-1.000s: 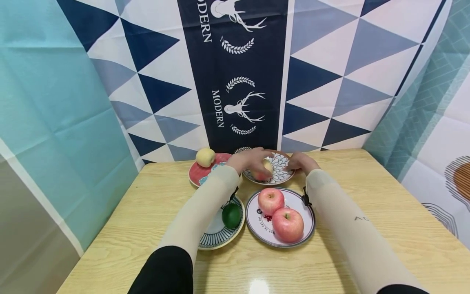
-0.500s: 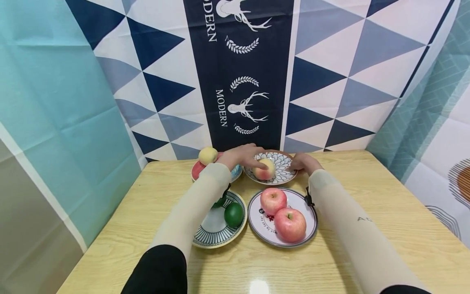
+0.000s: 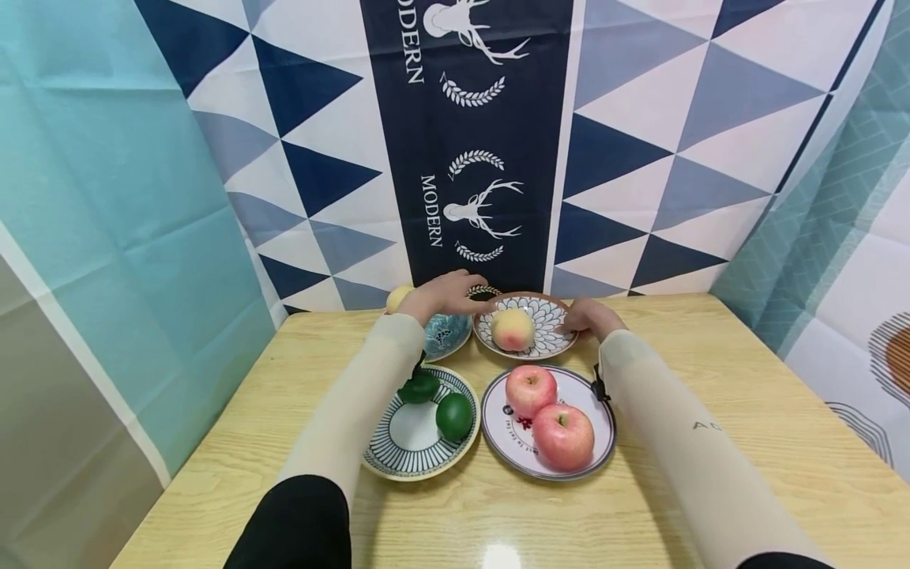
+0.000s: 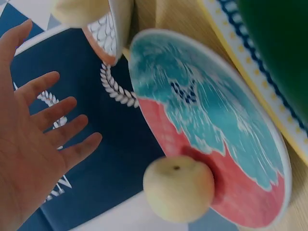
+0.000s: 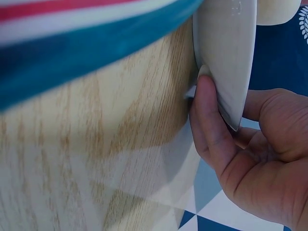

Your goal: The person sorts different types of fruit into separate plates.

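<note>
My right hand [image 3: 593, 318] pinches the rim of a petal-patterned plate [image 3: 550, 322], thumb over the edge and fingers under it, as the right wrist view shows [image 5: 260, 144]. On that plate rests a yellow and pink peach [image 3: 513, 329]. My left hand [image 3: 451, 294], fingers spread and holding nothing, is in the air left of the peach; its palm [image 4: 29, 159] shows in the left wrist view. Partly behind that hand and sleeve is a red and turquoise plate [image 4: 202, 115] bearing a pale yellow round fruit [image 4: 178, 188].
Nearer on the wooden table [image 3: 235, 474], a striped-rim plate [image 3: 408, 466] holds two dark green fruits [image 3: 453, 416]. Right of it, a white plate [image 3: 498, 442] holds two pink apples [image 3: 563, 437]. A patterned cloth [image 3: 626, 158] hangs directly behind the table.
My left hand has let go of the peach and moved up and left, leaving it on the petal-patterned plate. The right hand stays at that plate's rim.
</note>
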A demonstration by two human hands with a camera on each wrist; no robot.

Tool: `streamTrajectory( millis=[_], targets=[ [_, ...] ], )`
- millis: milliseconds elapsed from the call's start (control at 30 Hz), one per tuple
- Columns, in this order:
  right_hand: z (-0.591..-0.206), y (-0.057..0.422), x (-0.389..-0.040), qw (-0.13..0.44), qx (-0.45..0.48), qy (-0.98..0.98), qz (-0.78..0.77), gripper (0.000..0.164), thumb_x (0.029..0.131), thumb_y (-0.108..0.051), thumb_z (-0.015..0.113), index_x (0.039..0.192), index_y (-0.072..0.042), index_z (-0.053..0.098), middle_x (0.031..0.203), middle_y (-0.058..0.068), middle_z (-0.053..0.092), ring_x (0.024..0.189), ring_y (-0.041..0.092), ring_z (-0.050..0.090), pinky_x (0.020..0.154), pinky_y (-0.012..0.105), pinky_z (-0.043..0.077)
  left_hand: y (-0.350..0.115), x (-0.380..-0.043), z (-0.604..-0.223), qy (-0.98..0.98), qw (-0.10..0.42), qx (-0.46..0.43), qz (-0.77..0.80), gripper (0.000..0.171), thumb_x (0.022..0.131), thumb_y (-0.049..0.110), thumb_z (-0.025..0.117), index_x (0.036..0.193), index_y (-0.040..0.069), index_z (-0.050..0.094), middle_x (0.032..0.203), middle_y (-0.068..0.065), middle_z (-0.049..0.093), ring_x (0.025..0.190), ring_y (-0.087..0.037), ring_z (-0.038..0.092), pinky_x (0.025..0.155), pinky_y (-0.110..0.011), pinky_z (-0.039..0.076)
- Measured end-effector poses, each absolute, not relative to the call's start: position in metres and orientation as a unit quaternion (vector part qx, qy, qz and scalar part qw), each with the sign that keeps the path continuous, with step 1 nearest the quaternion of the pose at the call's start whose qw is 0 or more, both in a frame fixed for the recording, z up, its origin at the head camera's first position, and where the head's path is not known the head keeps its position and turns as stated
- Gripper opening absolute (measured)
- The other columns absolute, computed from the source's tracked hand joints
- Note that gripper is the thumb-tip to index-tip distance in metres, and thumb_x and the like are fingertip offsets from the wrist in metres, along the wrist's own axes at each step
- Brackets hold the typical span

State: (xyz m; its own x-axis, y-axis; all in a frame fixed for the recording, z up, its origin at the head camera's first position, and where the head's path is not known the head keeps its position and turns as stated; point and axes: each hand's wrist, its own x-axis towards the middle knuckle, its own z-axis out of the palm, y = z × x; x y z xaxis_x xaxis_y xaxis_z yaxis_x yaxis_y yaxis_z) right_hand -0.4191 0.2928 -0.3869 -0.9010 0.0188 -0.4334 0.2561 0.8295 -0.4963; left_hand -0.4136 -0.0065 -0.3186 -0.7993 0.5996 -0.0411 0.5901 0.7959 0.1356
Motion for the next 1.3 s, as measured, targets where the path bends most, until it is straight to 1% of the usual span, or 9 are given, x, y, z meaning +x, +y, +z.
streamTrajectory(
  millis=[167, 367, 500, 600, 733, 967, 1033, 1167, 1300],
  targets=[
    [-0.388, 0.295, -0.418, 0.204, 0.075, 0.934, -0.283, 0.022, 0.103, -0.015, 0.068, 0.104, 0.007, 0.067, 0.08, 0.009, 0.063, 0.06, 0.011, 0.058, 0.059, 0.022, 0.051, -0.024, -0.417, -0.319, 0.956, 0.026, 0.283, 0.071, 0.077, 0.098, 0.066, 0.059, 0.157, 0.017, 0.051, 0.156, -0.013, 0.048, 0.141, -0.029, 0.047, 0.119, -0.048, 0.038],
    [-0.387, 0.296, -0.416, 0.205, 0.071, 0.935, -0.282, 0.022, 0.103, -0.015, 0.068, 0.104, 0.007, 0.068, 0.08, 0.009, 0.064, 0.06, 0.012, 0.058, 0.06, 0.022, 0.052, -0.046, -0.421, -0.323, 0.967, 0.025, 0.235, 0.092, 0.077, 0.095, 0.06, 0.064, 0.157, 0.016, 0.051, 0.159, -0.014, 0.044, 0.142, -0.03, 0.045, 0.12, -0.053, 0.036],
    [-0.388, 0.298, -0.419, 0.207, 0.069, 0.934, -0.282, 0.022, 0.102, -0.015, 0.068, 0.103, 0.007, 0.067, 0.081, 0.009, 0.064, 0.061, 0.012, 0.059, 0.06, 0.022, 0.052, -0.058, -0.426, -0.325, 0.969, 0.029, 0.228, 0.089, 0.082, 0.094, 0.064, 0.065, 0.158, 0.015, 0.049, 0.157, -0.015, 0.045, 0.137, -0.03, 0.049, 0.118, -0.052, 0.039],
    [-0.388, 0.299, -0.418, 0.203, 0.068, 0.935, -0.283, 0.023, 0.102, -0.015, 0.069, 0.104, 0.008, 0.066, 0.083, 0.011, 0.063, 0.061, 0.013, 0.059, 0.06, 0.023, 0.052, -0.063, -0.43, -0.327, 0.974, 0.034, 0.211, 0.077, 0.081, 0.095, 0.063, 0.065, 0.158, 0.016, 0.048, 0.157, -0.015, 0.045, 0.135, -0.031, 0.05, 0.117, -0.052, 0.04],
    [-0.388, 0.298, -0.418, 0.204, 0.073, 0.933, -0.288, 0.022, 0.102, -0.014, 0.069, 0.104, 0.008, 0.065, 0.084, 0.011, 0.064, 0.062, 0.013, 0.06, 0.061, 0.023, 0.053, -0.071, -0.431, -0.33, 0.979, 0.038, 0.189, 0.065, 0.074, 0.095, 0.054, 0.067, 0.157, 0.016, 0.05, 0.158, -0.016, 0.045, 0.136, -0.032, 0.049, 0.117, -0.055, 0.04],
    [-0.389, 0.298, -0.419, 0.203, 0.07, 0.934, -0.285, 0.021, 0.102, -0.014, 0.067, 0.103, 0.007, 0.065, 0.083, 0.01, 0.064, 0.061, 0.012, 0.06, 0.06, 0.023, 0.053, -0.085, -0.428, -0.331, 0.983, 0.03, 0.173, 0.049, 0.067, 0.095, 0.043, 0.07, 0.153, 0.014, 0.055, 0.158, -0.018, 0.044, 0.137, -0.036, 0.049, 0.116, -0.055, 0.04],
    [-0.389, 0.297, -0.42, 0.199, 0.071, 0.934, -0.287, 0.022, 0.102, -0.014, 0.067, 0.106, 0.007, 0.066, 0.084, 0.011, 0.064, 0.062, 0.013, 0.06, 0.06, 0.023, 0.053, -0.088, -0.428, -0.332, 0.985, 0.031, 0.16, 0.049, 0.065, 0.094, 0.039, 0.073, 0.152, 0.015, 0.056, 0.155, -0.019, 0.043, 0.132, -0.037, 0.05, 0.113, -0.056, 0.043],
    [-0.389, 0.295, -0.421, 0.196, 0.073, 0.933, -0.292, 0.024, 0.103, -0.015, 0.068, 0.109, 0.008, 0.067, 0.087, 0.012, 0.065, 0.064, 0.014, 0.061, 0.062, 0.024, 0.054, -0.095, -0.428, -0.338, 0.986, 0.033, 0.149, 0.059, 0.066, 0.092, 0.033, 0.076, 0.152, 0.017, 0.054, 0.148, -0.019, 0.042, 0.118, -0.037, 0.054, 0.102, -0.053, 0.051],
    [-0.388, 0.294, -0.42, 0.197, 0.075, 0.933, -0.29, 0.025, 0.103, -0.015, 0.069, 0.11, 0.009, 0.067, 0.087, 0.012, 0.065, 0.064, 0.014, 0.061, 0.062, 0.024, 0.054, -0.098, -0.429, -0.345, 0.984, 0.036, 0.16, 0.073, 0.071, 0.092, 0.03, 0.078, 0.155, 0.017, 0.049, 0.147, -0.021, 0.04, 0.112, -0.037, 0.055, 0.095, -0.05, 0.053]
  ],
)
